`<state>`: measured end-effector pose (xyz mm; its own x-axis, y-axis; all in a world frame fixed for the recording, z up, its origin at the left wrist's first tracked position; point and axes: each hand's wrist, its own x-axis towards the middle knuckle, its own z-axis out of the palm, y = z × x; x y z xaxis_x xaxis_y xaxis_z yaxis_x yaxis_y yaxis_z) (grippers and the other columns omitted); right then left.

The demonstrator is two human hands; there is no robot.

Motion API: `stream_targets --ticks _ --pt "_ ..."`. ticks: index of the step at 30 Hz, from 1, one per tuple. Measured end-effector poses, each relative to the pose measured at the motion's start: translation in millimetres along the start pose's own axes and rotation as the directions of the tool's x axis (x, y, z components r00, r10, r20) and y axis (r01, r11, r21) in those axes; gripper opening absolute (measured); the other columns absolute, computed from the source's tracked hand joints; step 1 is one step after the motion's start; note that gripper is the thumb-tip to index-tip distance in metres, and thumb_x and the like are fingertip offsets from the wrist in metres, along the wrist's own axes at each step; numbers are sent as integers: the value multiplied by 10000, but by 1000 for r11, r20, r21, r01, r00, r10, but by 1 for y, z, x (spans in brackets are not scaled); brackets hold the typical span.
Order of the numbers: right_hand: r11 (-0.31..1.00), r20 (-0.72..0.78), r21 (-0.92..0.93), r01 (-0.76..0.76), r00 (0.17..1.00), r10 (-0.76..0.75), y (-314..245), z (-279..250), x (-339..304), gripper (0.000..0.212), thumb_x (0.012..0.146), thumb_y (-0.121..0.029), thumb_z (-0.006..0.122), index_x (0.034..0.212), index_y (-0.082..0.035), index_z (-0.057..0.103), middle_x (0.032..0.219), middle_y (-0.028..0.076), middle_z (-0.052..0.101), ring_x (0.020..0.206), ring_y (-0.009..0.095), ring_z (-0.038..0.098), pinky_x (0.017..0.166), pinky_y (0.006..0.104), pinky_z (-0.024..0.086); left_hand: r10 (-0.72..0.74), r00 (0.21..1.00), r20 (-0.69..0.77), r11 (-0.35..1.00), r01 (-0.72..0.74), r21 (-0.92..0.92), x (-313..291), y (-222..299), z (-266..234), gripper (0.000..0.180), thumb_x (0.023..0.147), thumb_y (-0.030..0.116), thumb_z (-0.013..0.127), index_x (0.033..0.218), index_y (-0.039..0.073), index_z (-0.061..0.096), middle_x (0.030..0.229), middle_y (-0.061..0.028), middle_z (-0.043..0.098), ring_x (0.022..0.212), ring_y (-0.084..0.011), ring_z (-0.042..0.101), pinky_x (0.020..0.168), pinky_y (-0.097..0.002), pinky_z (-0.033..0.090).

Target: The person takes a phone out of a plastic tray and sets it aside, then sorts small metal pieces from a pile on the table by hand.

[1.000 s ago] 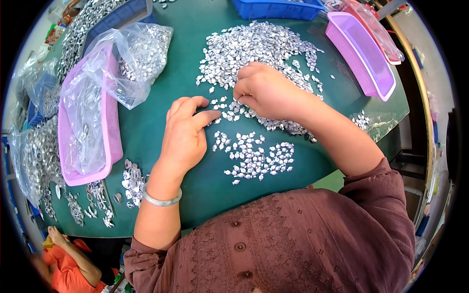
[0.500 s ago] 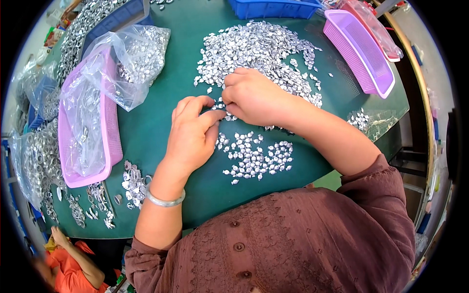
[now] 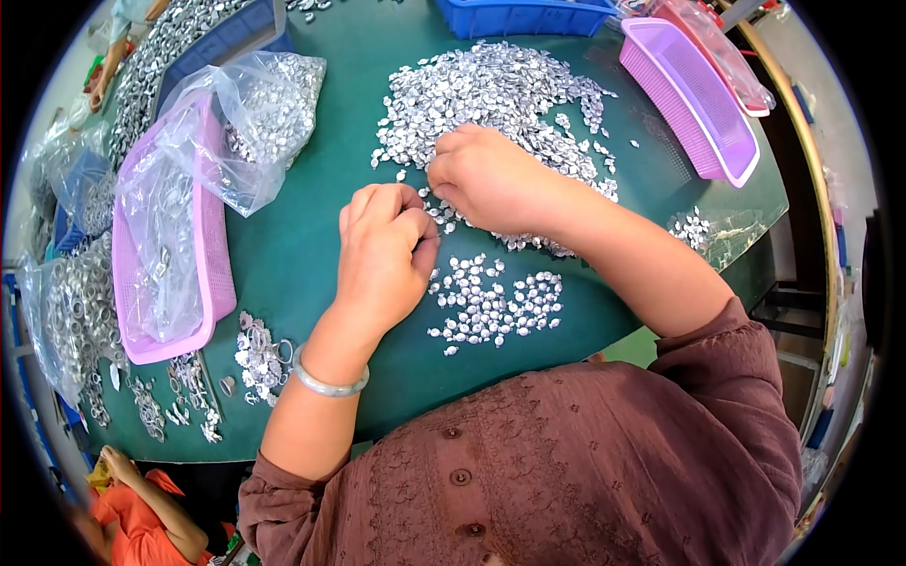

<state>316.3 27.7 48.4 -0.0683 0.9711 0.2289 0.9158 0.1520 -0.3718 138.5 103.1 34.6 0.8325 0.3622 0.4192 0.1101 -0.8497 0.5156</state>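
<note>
A broad heap of small silver metal pieces (image 3: pixel 481 90) lies on the green tabletop. My right hand (image 3: pixel 491 179) rests at the heap's near left edge, fingers curled down and thumb tucked under; whatever it pinches is hidden. Just left of it and slightly nearer me is my left hand (image 3: pixel 382 250), its fingers bent and thumb and forefinger closed together, with anything between them too small to make out. A few loose pieces lie between the two hands. A smaller, spread-out group of silver pieces (image 3: pixel 495 302) lies nearer my body, right of my left hand.
At left stands a purple basket (image 3: pixel 222 274) with clear plastic in it, beside a clear bag of pieces (image 3: pixel 283 104). A purple basket (image 3: pixel 694 104) sits far right, a blue tray (image 3: pixel 528 17) at the back. Metal parts (image 3: pixel 257 358) lie by my left wrist. Lower left, a person in orange (image 3: pixel 142 519).
My left hand has drawn slightly back and to the right, its fingertips curling in more. My right hand has shifted only a little. At the far left, another person's arm has come into view.
</note>
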Motion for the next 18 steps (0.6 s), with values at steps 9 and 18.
stream_targets --ticks 9,18 --pt "999 2 40 -18 1000 17 3 -9 -14 62 807 -70 633 823 -47 688 838 102 599 870 319 564 795 416 468 17 1000 12 1000 -16 -15 -1 -8 -15 177 671 8 688 830 82 708 949 -50 583 985 -263 542 866 -395 396" --pt "994 2 -96 48 999 -48 -20 -3 -39 179 745 -88 628 901 -82 717 893 89 574 923 279 552 793 393 458 27 995 92 991 -39 131 -1 -8 -9 481 722 -100 492 1132 73 674 1217 -86 618 1169 -333 498 1029 -437 339"
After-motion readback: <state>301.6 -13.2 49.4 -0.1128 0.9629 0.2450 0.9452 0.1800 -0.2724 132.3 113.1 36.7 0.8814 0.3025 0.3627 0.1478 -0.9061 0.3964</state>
